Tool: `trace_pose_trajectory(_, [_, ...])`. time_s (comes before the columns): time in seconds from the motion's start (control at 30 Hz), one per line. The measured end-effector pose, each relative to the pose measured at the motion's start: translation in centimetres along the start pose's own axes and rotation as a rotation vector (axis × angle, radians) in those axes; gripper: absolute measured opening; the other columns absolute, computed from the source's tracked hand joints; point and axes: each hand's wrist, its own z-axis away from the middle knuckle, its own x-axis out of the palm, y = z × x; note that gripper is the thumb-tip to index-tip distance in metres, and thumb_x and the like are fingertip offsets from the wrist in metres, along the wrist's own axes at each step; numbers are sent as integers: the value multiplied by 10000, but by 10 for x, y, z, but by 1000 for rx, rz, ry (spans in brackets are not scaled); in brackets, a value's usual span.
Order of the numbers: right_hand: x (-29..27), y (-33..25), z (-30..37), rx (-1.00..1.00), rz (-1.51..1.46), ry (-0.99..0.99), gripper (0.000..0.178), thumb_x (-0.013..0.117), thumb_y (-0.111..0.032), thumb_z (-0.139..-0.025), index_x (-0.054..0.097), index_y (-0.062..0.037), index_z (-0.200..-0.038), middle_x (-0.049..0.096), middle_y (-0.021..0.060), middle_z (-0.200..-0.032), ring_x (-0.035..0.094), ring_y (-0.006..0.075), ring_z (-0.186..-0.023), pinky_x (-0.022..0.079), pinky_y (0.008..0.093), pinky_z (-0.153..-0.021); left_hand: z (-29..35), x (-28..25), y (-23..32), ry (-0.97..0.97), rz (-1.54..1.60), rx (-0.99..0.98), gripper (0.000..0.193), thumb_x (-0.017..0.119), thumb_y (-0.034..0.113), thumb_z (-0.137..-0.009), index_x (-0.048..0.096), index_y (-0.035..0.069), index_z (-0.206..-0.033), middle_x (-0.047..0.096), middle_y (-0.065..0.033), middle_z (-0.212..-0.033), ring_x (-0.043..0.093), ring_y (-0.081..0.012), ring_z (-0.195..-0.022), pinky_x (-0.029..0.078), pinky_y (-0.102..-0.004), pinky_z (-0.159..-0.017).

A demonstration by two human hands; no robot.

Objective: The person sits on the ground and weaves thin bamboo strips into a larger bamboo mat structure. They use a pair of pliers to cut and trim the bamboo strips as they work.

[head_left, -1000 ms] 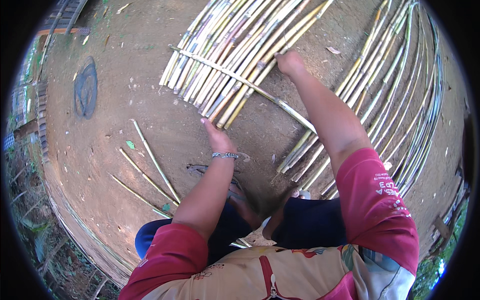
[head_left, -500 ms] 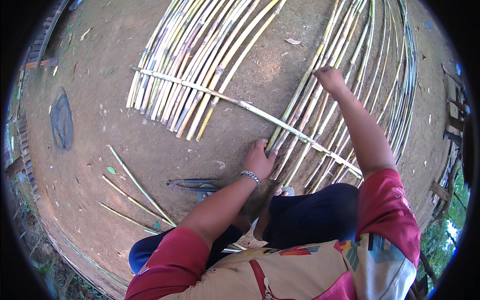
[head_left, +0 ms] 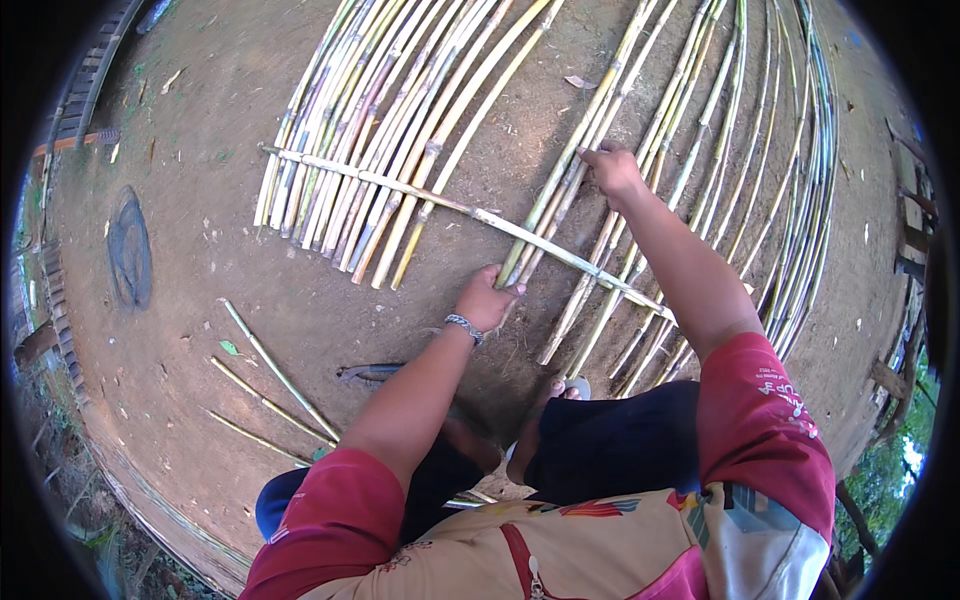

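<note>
Many long bamboo strips (head_left: 400,130) lie side by side on the dirt ground, fanning away from me. A single crosswise strip (head_left: 420,195) runs over and under them from upper left to lower right. My left hand (head_left: 487,298) grips the near end of one lengthwise strip (head_left: 545,205) just below the crosswise one. My right hand (head_left: 612,170) is closed on the same strip further up, among a second bunch of strips (head_left: 720,150) on the right. A bead bracelet sits on my left wrist.
A dark knife-like tool (head_left: 372,373) lies on the dirt left of my left forearm. Several loose thin strips (head_left: 275,365) lie at lower left. A round dark patch (head_left: 130,250) marks the ground at far left. My legs in dark shorts fill the lower middle.
The view has swung left, so the woven strips sit more to the right. My left hand moved right to the strip's near end; my right hand slid along the same strip.
</note>
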Motion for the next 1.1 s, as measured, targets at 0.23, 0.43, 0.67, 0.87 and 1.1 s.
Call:
trace_pose_trajectory(0.23, [59,-40,-16,-38,128,-50,415,699,-198,-926,617,14,-1273,671,243,-1206,634,316,-1135,483,410,-954,18,-51,16,338,-191,52,465,799,192,-857,606,-16,-1227,723,-132,-1048,675,-210,-921,515,-343,-855])
trace_pose_trajectory(0.43, [69,-67,-10,-49,168,-95,465,717,-227,-873,627,5,-1266,705,219,-1109,702,332,-984,545,420,-861,27,-59,13,571,-321,83,492,766,264,-875,590,-21,-1236,695,-241,-1079,678,-372,-1004,520,-428,-909])
trace_pose_trajectory(0.67, [104,-83,-10,-91,111,-48,478,726,-159,-876,598,35,-1293,677,230,-1219,666,341,-1117,510,389,-975,30,-76,-9,728,-494,185,527,739,271,-893,570,-36,-1286,656,-275,-1179,638,-418,-1104,498,-444,-972])
trace_pose_trajectory(0.87, [108,-82,-12,-155,69,-75,502,719,-182,-919,573,61,-1333,662,233,-1259,659,340,-1098,483,400,-996,44,-74,-2,691,-616,358,569,694,170,-888,504,-42,-1381,546,-273,-1367,528,-431,-1261,406,-474,-1084])
trace_pose_trajectory(1.1, [104,-52,-55,-165,43,-107,416,737,-208,-891,657,25,-1226,710,195,-1162,683,318,-1076,516,386,-942,90,-78,-34,644,-746,455,597,622,81,-897,436,-34,-1452,447,-254,-1467,439,-435,-1335,327,-490,-1145])
